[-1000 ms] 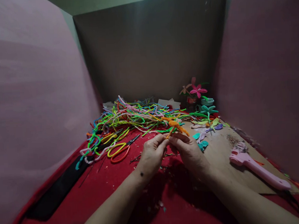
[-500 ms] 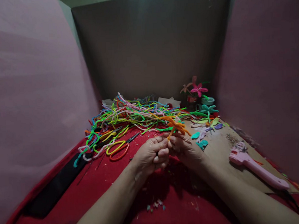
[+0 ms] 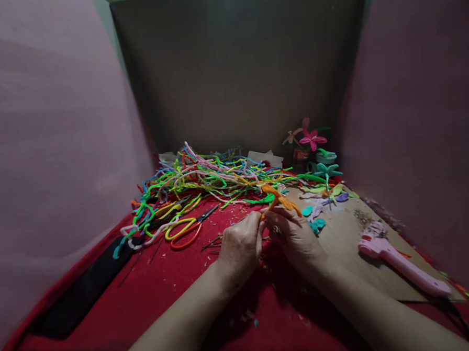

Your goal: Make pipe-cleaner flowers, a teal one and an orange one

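My left hand (image 3: 240, 245) and my right hand (image 3: 295, 235) meet over the red cloth (image 3: 154, 295), fingers pinched together. Both hold a small orange pipe-cleaner piece (image 3: 279, 197) that sticks up between the fingertips, its loops spreading like petals. Just behind the hands lies a big tangled heap of coloured pipe cleaners (image 3: 203, 182). Scissors with yellow and orange handles (image 3: 184, 231) lie to the left of my left hand.
A pink glue gun (image 3: 400, 263) rests on a brown cardboard sheet (image 3: 352, 242) at right. Finished pipe-cleaner flowers, one pink (image 3: 312, 139), stand at the back right; small leaf shapes (image 3: 317, 213) lie nearby. A black strip (image 3: 83, 293) lies at left. Cardboard and pink walls enclose the space.
Both hands stayed together on the orange piece, shifting slightly and turning it; my left hand's fingers have rolled from curled under to pinching at the stem.
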`<state>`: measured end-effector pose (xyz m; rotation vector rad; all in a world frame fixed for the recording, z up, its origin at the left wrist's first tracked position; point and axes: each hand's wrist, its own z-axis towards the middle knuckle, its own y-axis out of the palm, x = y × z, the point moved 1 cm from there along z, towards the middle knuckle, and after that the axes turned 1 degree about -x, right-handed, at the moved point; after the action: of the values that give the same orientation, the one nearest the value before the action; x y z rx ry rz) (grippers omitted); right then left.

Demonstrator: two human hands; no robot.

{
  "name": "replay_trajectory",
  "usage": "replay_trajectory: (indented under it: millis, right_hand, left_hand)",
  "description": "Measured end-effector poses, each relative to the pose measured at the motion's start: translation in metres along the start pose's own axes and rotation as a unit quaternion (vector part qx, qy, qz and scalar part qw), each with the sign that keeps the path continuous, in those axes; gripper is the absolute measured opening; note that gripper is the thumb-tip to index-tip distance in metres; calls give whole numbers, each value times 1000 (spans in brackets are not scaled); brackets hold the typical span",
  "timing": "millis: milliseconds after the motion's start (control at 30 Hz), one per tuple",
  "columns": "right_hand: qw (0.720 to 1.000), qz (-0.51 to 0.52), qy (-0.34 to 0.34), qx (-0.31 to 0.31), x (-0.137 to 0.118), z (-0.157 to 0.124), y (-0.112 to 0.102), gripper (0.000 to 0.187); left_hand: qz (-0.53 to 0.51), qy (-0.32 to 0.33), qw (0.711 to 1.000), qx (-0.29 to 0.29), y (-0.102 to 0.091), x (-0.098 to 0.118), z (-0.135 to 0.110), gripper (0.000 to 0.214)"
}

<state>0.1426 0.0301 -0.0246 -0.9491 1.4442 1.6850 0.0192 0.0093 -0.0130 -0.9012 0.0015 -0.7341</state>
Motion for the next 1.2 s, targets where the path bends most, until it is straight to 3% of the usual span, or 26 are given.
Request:
replay_trajectory:
  millis: [133,233,300,367,467,567,800,967,1033,1100,1133,1200]
  right_hand:
    - [999,-37,-35,-7,4,-1,-2,15]
    - [997,-57,-49,-12,1,-2,0,16]
    - [997,-61,-49,-19,-2,-3,3,16]
    - [996,-71,-50,-34,-5,-3,5,15]
    - [991,-99,-68,-62,-8,-4,5,13]
    - [991,-79,-66,-84,-7,-5,3,13]
    - [996,-15,-14,-89,-3,4,-1,10]
    - [990,62,46,-115,-5,3,1,17]
    - [987,91,61,-117,-6,2,2,21]
    - [987,101,61,-113,-7,2,3,20]
    - [987,101,58,-108,-7,2,3,19]
    - [990,96,56,-85,-7,2,2,18]
  left_hand:
    - [-24,8,1000,13,2,-3,1,16]
    - [-116,-67,991,-12,0,-1,3,17]
    - [-202,-141,969,-29,-2,1,6,20]
    - [-301,-203,931,-47,-4,3,9,25]
    - [-446,-279,847,-79,-9,4,13,22]
    - [-534,-322,775,-101,-13,4,15,21]
    - [-647,-347,664,-142,-14,3,14,17]
    - [-718,-322,585,-193,-14,-1,12,15]
    - [-723,-313,578,-214,-15,-3,11,16]
    - [-711,-305,593,-223,-17,-2,12,18]
    - [-698,-302,611,-220,-17,-1,13,20]
    - [-636,-301,681,-202,-17,1,14,24]
